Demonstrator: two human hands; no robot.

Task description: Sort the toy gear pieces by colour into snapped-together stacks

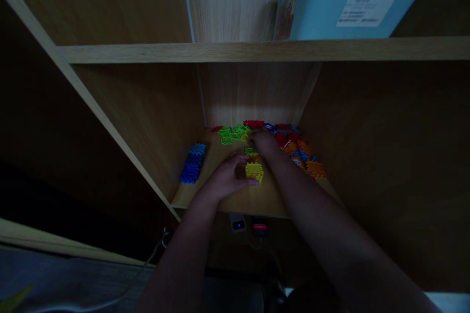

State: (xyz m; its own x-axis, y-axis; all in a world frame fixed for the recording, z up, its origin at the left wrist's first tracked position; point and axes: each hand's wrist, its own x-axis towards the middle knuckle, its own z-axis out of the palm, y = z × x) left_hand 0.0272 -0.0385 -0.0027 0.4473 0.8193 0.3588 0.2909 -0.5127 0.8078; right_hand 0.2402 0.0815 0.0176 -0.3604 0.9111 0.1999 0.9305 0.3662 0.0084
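In the dim shelf compartment, a yellow interlocking toy block [254, 171] sits at the near end of a short row. Behind it in that row come an orange piece [254, 159] and a green piece [250, 150]. My left hand [232, 174] curves round the row's left side, thumb against the front of the yellow block and fingers by the orange piece. Farther back, my right hand [261, 141] is closed, fingertips down beside a small yellow piece [245, 136]; what they hold is hidden. Flat green pieces [231, 134] lie just left of it.
A row of blue blocks [193, 164] stands along the left wall. Loose orange pieces [316, 168] and red pieces [253, 123] lie at the right and back. Overhead, a shelf board [235, 52] carries a light-blue bin [316, 10]. Small devices [238, 223] sit below the front edge.
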